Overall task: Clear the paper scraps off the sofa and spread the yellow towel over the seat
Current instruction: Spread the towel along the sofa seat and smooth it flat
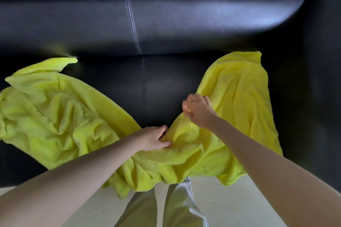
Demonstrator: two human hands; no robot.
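Both my hands are gripping the yellow towel (230,101) on the black sofa (166,24) seat.

My left hand (154,139) is pressing down near the seat's front edge, its grip closing on a bunched fold at the towel's middle — thumb and fingers curled into the cloth. My right hand (198,109) is lifting slightly above the seat, its grip pinching the inner edge of the towel's right half. The towel is lying rumpled in a wide V: one wing is spreading over the left of the seat, the other over the right, and the dark leather between them is showing bare along the stitched seam. The towel's lower folds are hanging over the front edge — down toward the pale floor (230,206) and my light trousers (177,206).
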